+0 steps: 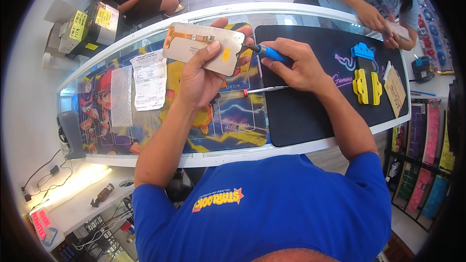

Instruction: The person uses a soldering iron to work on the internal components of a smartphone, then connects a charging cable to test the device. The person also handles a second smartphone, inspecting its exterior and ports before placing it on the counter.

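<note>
My left hand (206,75) grips a phone screen panel (194,56) above the counter, thumb across its pale back and fingers behind it. An orange flex cable (187,36) runs along the panel's upper side. My right hand (301,65) is closed round a blue-handled tool (275,54). Its dark narrow tip reaches the panel's right edge; the exact kind of tool is unclear. Beneath my hands a thin screwdriver (266,90) with a red end lies across the two mats. Left of them, a paper receipt (149,82) rests beside a sheet of bubble wrap (121,96).
A patterned mat (242,138) and a black mat (301,126) cover the glass counter. Blue (364,51) and yellow clamps (367,87) lie right, near a brown packet (395,92). Across the counter stands a person holding a phone (398,31); seated people are at far left.
</note>
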A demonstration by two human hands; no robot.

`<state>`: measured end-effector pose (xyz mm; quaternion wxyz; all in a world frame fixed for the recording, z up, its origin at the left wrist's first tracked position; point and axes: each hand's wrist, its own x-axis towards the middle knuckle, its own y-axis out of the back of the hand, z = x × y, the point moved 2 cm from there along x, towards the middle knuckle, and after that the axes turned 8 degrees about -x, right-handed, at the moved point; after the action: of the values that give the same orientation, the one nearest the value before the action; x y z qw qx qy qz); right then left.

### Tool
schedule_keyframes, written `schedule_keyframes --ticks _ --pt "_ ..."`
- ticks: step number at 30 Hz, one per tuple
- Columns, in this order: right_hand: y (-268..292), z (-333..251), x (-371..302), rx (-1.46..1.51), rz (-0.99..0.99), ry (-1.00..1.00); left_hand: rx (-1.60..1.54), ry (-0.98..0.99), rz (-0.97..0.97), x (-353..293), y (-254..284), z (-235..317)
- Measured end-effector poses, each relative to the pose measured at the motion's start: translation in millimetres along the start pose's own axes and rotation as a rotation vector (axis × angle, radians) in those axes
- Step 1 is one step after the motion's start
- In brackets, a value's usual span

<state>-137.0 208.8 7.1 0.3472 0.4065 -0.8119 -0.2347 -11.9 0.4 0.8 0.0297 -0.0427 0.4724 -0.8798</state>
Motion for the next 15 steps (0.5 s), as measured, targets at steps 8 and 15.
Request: schedule_keyframes --ticks 8,15 --pt "5.4 0.6 4.1 -0.035 -0.029 0.002 0.047 0.006 0.008 4.7 2.3 0.4" --pt "5.2 0.0 4.7 -0.025 -0.037 0.024 0.018 0.003 -0.015 3.1 3.7 0.7"
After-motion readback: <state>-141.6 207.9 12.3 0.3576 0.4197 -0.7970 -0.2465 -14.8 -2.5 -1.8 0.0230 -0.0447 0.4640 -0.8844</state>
